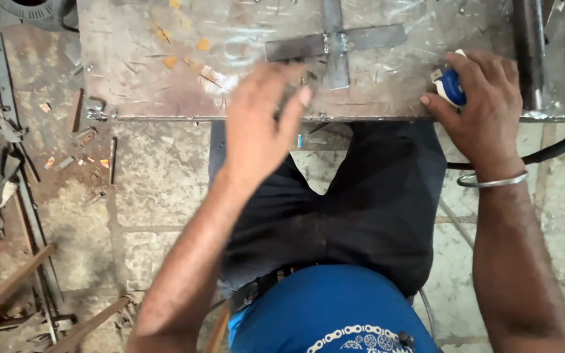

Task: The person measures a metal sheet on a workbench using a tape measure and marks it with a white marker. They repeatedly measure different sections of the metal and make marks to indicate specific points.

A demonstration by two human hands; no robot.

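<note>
Down from the head view: left hand (259, 124) hovering over the near edge of the steel desk (138, 72), fingers (299, 104) spread and loose, gripping nothing, slightly blurred. Just beyond those fingertips, a cross of flat steel strips (336, 44) lying flat on the desk, apparently joined at the middle, not touched by either hand. Right hand (482, 108) resting at the desk edge further right, curled closed around a small blue-and-white object (451, 85), mostly hidden by the palm; kind of tool not clear. Metal bangle (492, 181) on that wrist. Dark pipe (530, 52) standing just past the right hand, black cable (557, 147) curving away below the desk edge.

Probably a matter of steadying the cross before working on it. Best done so: press the open palm flat on one strip, well away from the joint. Keep the fingertips off the raw strip ends and the scratched, spattered surface. Keep the blue-and-white object firmly in the right hand and clear of the pipe. Mind the cable near the knees.

As for containers: none in sight, neither box, tin nor tray. Only loose yellow flecks (202, 44) on the desk, and scrap bars (8, 163) and offcuts scattered on the stone floor (158, 176) to the left.
</note>
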